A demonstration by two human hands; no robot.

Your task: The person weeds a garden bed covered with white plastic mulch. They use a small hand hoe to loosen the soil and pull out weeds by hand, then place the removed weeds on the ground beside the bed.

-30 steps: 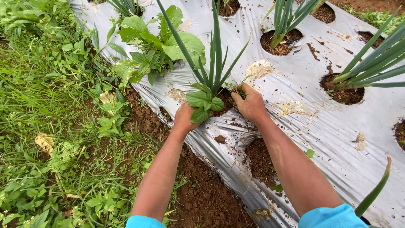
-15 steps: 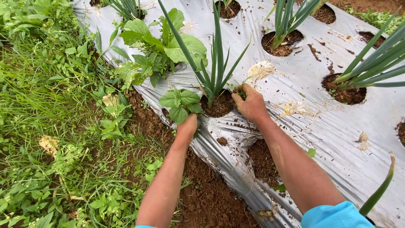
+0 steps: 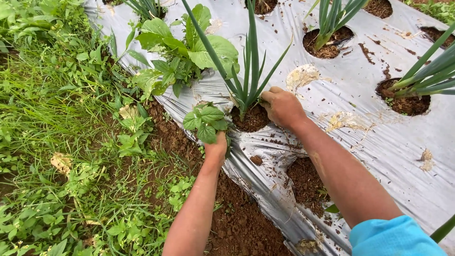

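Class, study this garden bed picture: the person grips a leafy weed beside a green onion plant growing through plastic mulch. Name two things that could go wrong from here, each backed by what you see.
1. The left hand grips the leafy weed right beside the green onion plant; a hard pull might loosen the onion's roots.
2. The right hand presses at the edge of the planting hole; the silver plastic mulch, already torn open nearby, could rip further.

Glossy, wrinkled plastic sheet (image 3: 379, 142) covers crumbly, matt brown soil (image 3: 237, 223).

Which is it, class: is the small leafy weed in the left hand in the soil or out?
Out: the left hand holds the weed above the plastic sheet.
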